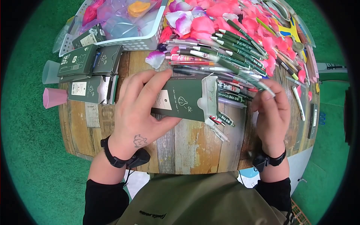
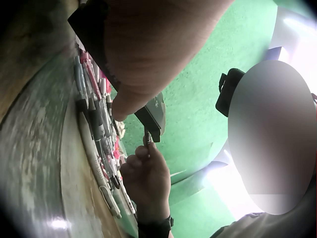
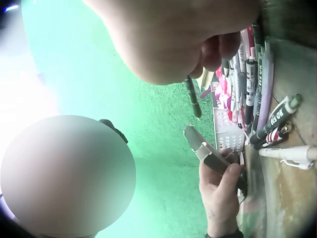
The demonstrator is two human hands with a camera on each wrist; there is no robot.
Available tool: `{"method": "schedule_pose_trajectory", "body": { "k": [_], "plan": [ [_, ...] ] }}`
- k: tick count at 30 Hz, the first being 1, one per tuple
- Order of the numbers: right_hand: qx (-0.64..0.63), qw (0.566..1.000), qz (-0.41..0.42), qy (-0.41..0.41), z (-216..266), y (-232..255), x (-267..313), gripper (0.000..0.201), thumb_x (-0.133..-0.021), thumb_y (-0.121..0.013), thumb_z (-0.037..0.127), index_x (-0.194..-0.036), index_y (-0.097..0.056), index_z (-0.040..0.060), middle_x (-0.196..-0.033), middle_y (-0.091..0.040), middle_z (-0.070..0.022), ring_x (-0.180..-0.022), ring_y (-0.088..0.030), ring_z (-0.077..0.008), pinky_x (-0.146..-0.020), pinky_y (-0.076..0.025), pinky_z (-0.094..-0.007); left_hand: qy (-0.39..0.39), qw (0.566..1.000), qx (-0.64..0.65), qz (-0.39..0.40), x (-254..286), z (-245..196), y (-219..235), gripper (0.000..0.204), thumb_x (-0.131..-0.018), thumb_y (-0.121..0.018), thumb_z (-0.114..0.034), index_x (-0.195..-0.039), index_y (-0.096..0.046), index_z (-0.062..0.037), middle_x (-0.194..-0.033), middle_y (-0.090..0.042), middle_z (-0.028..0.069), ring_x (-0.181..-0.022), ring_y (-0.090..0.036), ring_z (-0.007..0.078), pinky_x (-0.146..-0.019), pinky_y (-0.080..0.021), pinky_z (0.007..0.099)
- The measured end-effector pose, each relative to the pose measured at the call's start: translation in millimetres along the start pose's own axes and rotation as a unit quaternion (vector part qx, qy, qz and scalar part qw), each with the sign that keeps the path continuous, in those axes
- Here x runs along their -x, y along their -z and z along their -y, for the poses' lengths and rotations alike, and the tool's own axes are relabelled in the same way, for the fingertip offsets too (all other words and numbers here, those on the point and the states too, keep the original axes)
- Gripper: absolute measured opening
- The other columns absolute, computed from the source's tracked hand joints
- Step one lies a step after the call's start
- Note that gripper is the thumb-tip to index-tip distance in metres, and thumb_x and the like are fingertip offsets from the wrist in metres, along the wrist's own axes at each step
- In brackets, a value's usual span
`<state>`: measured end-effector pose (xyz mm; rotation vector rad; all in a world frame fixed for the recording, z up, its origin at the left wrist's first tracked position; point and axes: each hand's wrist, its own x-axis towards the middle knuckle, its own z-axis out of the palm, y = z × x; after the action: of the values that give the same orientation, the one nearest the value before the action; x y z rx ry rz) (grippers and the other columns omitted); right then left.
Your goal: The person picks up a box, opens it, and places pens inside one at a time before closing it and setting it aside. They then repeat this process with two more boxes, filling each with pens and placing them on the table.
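My left hand (image 1: 131,108) grips a dark green cardboard box (image 1: 180,98), its flap end facing right with the flap folded out. Between the thumb and fingers of my right hand (image 1: 275,116) is a dark green pen (image 1: 240,73), blurred, slanting up and left above the pile. In the right wrist view the pen (image 3: 193,99) points towards the open end of the box (image 3: 214,159), apart from it. Many pens (image 1: 236,50), mostly green, lie on the table behind and below the box. A white pen (image 1: 219,133) lies nearest me.
Several similar green boxes (image 1: 78,62) are stacked at the left, next to a pink cup (image 1: 55,98) and a clear cup (image 1: 50,72). A white basket (image 1: 148,39) with gauzy bags stands behind them. Pink petals (image 1: 225,15) cover the far side of the wooden table (image 1: 180,150).
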<state>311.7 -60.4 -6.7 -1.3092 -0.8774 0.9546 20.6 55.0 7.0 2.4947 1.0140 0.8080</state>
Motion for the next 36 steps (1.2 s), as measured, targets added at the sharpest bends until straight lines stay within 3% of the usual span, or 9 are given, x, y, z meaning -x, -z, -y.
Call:
{"method": "schedule_pose_trajectory", "body": {
  "k": [1,4,5,12,18,25,31,34,36],
  "plan": [
    [-0.050,0.998,-0.026,0.022,-0.6,-2.2,-3.2,0.026,-0.107,-0.060,0.016,-0.127,-0.063,-0.0002,-0.093,-0.064,-0.0025,-0.074,-0.055,-0.0112,-0.069,-0.046,-0.0268,0.001,1.000,0.001,0.002,0.2,0.0,-0.6,0.082,-0.060,-0.093,-0.016,-0.138,-0.066,-0.0101,-0.123,-0.062,0.0120,-0.113,-0.062,0.0359,-0.098,-0.052,0.0467],
    [-0.198,0.979,0.032,0.027,1.1,8.5,-2.1,0.029,-0.104,-0.063,0.020,-0.125,-0.062,-0.0003,-0.093,-0.063,-0.0036,-0.075,-0.056,-0.0124,-0.069,-0.047,-0.0285,0.002,1.000,0.002,0.005,0.3,-0.3,-1.0,0.082,-0.061,-0.093,-0.016,-0.138,-0.066,-0.0100,-0.123,-0.062,0.0119,-0.113,-0.062,0.0358,-0.098,-0.052,0.0468],
    [-0.196,0.980,0.039,0.013,1.4,12.7,0.9,0.031,-0.101,-0.067,0.022,-0.122,-0.063,-0.0008,-0.092,-0.063,-0.0041,-0.076,-0.057,-0.0127,-0.070,-0.047,-0.0291,0.002,1.000,0.001,0.006,0.2,-0.3,-0.8,0.082,-0.061,-0.093,-0.016,-0.138,-0.066,-0.0100,-0.123,-0.062,0.0119,-0.113,-0.061,0.0358,-0.098,-0.052,0.0469],
    [-0.042,0.998,0.038,-0.023,1.3,5.9,6.9,0.021,-0.098,-0.060,0.008,-0.116,-0.067,-0.0024,-0.101,-0.067,-0.0067,-0.077,-0.058,-0.0112,-0.071,-0.046,-0.0270,-0.005,1.000,0.007,0.015,0.9,0.2,-1.1,0.082,-0.061,-0.093,-0.016,-0.138,-0.065,-0.0093,-0.123,-0.062,0.0125,-0.113,-0.061,0.0362,-0.098,-0.052,0.0471],
    [-0.039,0.999,-0.017,-0.016,4.9,8.5,3.1,0.021,-0.095,-0.057,0.002,-0.114,-0.068,-0.0011,-0.102,-0.067,-0.0054,-0.077,-0.056,-0.0092,-0.071,-0.046,-0.0259,0.003,1.000,0.003,0.011,0.6,0.1,-0.2,0.081,-0.061,-0.093,-0.015,-0.138,-0.065,-0.0091,-0.124,-0.062,0.0128,-0.113,-0.061,0.0364,-0.098,-0.051,0.0471],
    [0.090,0.992,0.067,0.062,2.4,11.4,6.1,0.018,-0.093,-0.062,0.001,-0.110,-0.069,-0.0012,-0.103,-0.070,-0.0055,-0.083,-0.061,-0.0121,-0.075,-0.050,-0.0271,-0.009,0.999,0.006,0.035,1.3,-0.4,-1.8,0.083,-0.061,-0.094,-0.017,-0.137,-0.065,-0.0073,-0.126,-0.062,0.0142,-0.115,-0.061,0.0370,-0.099,-0.051,0.0468],
    [0.246,0.927,0.188,0.212,6.4,-3.6,-1.0,0.021,-0.087,-0.074,0.000,-0.108,-0.072,-0.0008,-0.092,-0.075,-0.0119,-0.073,-0.069,-0.0221,-0.066,-0.054,-0.0307,-0.015,0.998,0.003,0.063,3.2,-2.0,-4.5,0.081,-0.061,-0.095,-0.017,-0.136,-0.065,-0.0065,-0.128,-0.063,0.0136,-0.116,-0.062,0.0366,-0.100,-0.052,0.0473],
    [0.234,0.928,0.190,0.219,2.6,-9.6,0.6,0.023,-0.088,-0.076,0.000,-0.111,-0.071,-0.0002,-0.093,-0.075,-0.0092,-0.073,-0.068,-0.0168,-0.066,-0.052,-0.0282,-0.016,0.998,0.003,0.062,2.9,-2.1,-5.2,0.081,-0.061,-0.095,-0.017,-0.136,-0.065,-0.0067,-0.128,-0.063,0.0135,-0.117,-0.062,0.0364,-0.100,-0.052,0.0474],
    [0.188,0.954,0.173,0.160,1.6,-8.3,6.1,0.027,-0.090,-0.076,-0.001,-0.115,-0.067,0.0004,-0.096,-0.073,-0.0070,-0.077,-0.066,-0.0128,-0.069,-0.051,-0.0269,-0.015,0.998,0.004,0.061,2.7,-2.1,-5.1,0.081,-0.061,-0.095,-0.017,-0.136,-0.065,-0.0067,-0.128,-0.063,0.0136,-0.117,-0.062,0.0365,-0.100,-0.052,0.0473]
  ]
}}
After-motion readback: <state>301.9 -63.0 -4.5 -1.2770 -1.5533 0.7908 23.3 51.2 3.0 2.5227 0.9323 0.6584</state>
